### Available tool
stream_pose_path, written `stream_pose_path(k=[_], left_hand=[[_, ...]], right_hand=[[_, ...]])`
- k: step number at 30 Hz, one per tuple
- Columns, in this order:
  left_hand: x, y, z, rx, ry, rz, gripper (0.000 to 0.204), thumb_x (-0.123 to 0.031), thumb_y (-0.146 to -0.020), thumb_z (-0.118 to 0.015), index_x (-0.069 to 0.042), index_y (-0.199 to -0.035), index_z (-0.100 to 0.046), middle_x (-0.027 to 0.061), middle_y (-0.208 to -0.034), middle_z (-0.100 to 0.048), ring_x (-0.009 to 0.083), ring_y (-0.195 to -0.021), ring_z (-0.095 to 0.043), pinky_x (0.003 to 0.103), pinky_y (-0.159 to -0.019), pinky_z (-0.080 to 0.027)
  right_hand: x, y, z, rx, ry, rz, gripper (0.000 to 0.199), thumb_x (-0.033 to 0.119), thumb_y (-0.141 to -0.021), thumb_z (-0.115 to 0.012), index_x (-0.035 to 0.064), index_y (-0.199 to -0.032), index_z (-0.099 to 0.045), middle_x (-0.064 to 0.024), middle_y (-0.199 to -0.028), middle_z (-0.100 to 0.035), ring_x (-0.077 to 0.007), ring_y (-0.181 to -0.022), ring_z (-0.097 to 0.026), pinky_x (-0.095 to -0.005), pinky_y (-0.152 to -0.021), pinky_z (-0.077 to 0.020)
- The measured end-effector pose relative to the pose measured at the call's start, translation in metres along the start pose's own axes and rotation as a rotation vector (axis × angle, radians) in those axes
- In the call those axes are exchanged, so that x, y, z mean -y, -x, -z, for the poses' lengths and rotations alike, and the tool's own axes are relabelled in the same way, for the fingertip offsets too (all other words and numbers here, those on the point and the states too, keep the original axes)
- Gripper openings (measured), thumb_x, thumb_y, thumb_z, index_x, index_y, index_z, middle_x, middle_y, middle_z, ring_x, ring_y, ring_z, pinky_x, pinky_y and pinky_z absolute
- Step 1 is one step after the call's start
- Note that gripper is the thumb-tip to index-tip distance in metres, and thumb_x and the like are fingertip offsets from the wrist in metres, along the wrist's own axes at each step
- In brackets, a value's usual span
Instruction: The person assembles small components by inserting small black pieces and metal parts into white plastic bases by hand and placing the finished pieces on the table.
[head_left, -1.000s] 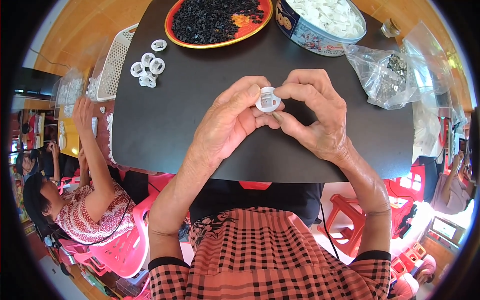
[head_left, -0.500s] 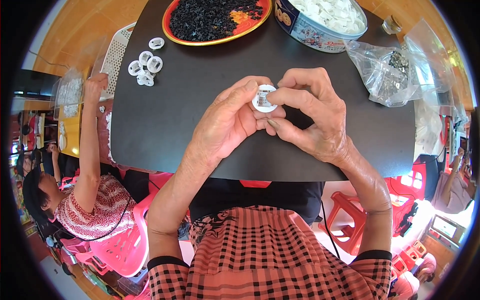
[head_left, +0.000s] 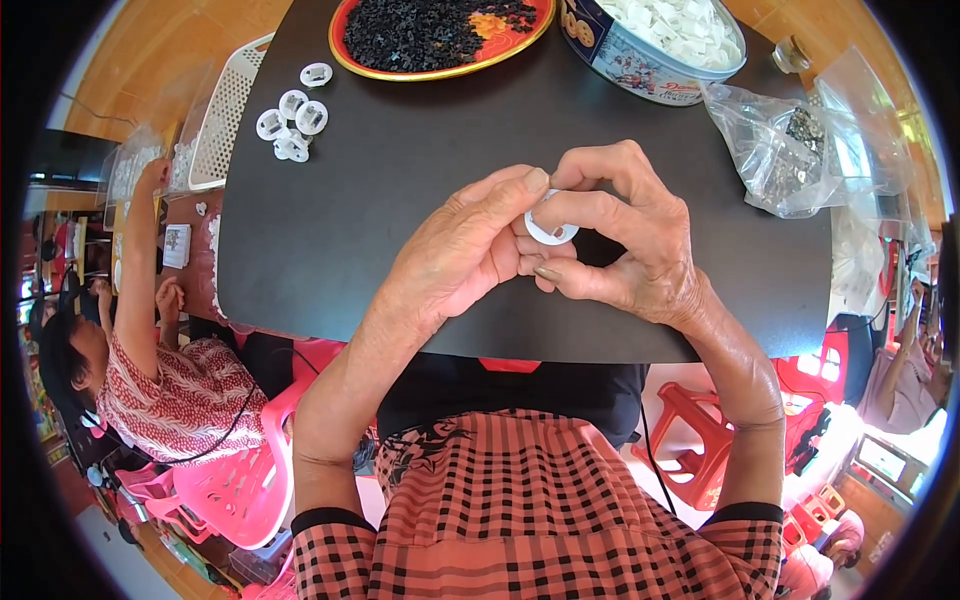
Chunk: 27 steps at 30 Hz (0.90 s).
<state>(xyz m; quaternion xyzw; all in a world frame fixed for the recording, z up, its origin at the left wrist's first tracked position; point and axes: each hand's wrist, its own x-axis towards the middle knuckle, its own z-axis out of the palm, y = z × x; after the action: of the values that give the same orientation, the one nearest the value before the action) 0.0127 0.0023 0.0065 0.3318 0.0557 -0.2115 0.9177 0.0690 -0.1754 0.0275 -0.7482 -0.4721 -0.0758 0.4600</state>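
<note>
Over the dark table, a small round white plastic part (head_left: 546,234) with a metal insert is held between both of my hands. My left hand (head_left: 452,240) is closed on its left side, thumb at the top edge and fingers curled behind. From the right, my right hand (head_left: 640,235) has its index finger laid across the upper face of the part and its thumb below, so much of the insert is hidden. Similar round white parts (head_left: 311,118) lie in a loose cluster at the table's far left.
A red plate (head_left: 420,76) of small black pieces and a round tin (head_left: 655,82) of white pieces stand at the far side. A clear bag (head_left: 745,130) of metal pieces lies far right, near a small jar (head_left: 791,54). At left, a co-worker (head_left: 180,395) sits beside a white basket (head_left: 222,130).
The white part has tilted and shifted slightly right and down in my fingers, and my right index finger covers more of it. The co-worker's raised hand has moved left.
</note>
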Motion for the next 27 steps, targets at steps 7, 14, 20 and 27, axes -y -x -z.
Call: stream_pose_path(k=[7, 14, 20, 27], left_hand=[[0.0005, 0.0001, 0.0010, 0.022, -0.013, 0.022, 0.031, -0.030, -0.099, -0.049, -0.001, -0.110, -0.051, 0.0100, -0.095, -0.059, 0.0223, -0.084, -0.065, 0.033, -0.064, -0.052], [-0.0009, 0.0020, -0.0063, -0.020, -0.052, 0.011, 0.030, -0.028, -0.100, -0.046, 0.000, -0.109, -0.051, 0.0114, -0.094, -0.059, 0.0225, -0.085, -0.065, 0.033, -0.066, -0.052], [-0.0035, 0.0014, -0.0062, 0.033, -0.119, -0.023, 0.031, -0.022, -0.100, -0.041, 0.004, -0.113, -0.051, 0.0136, -0.095, -0.061, 0.0201, -0.081, -0.063, 0.032, -0.065, -0.053], [-0.0044, 0.0018, -0.0046, -0.001, -0.181, -0.145, 0.030, -0.018, -0.099, -0.041, 0.005, -0.117, -0.050, 0.0159, -0.097, -0.063, 0.0230, -0.083, -0.065, 0.033, -0.066, -0.054]], right_hand=[[-0.0003, -0.0013, 0.0029, 0.037, 0.029, 0.033, 0.034, 0.011, -0.058, -0.078, 0.0133, -0.088, -0.064, -0.0018, -0.095, -0.055, -0.0207, -0.081, -0.053, -0.0329, -0.070, -0.0465], [-0.0015, -0.0028, 0.0044, 0.062, 0.057, 0.032, 0.033, 0.012, -0.056, -0.079, 0.0133, -0.085, -0.063, -0.0015, -0.095, -0.056, -0.0211, -0.081, -0.053, -0.0332, -0.070, -0.0462], [-0.0060, -0.0017, 0.0044, 0.054, -0.038, -0.052, 0.024, 0.008, -0.063, -0.077, 0.0110, -0.083, -0.064, -0.0030, -0.096, -0.057, -0.0193, -0.083, -0.054, -0.0313, -0.071, -0.0472], [-0.0037, -0.0032, 0.0076, -0.050, -0.229, -0.077, 0.026, 0.000, -0.069, -0.073, 0.0078, -0.093, -0.067, -0.0084, -0.101, -0.059, -0.0176, -0.090, -0.059, -0.0301, -0.078, -0.0491]])
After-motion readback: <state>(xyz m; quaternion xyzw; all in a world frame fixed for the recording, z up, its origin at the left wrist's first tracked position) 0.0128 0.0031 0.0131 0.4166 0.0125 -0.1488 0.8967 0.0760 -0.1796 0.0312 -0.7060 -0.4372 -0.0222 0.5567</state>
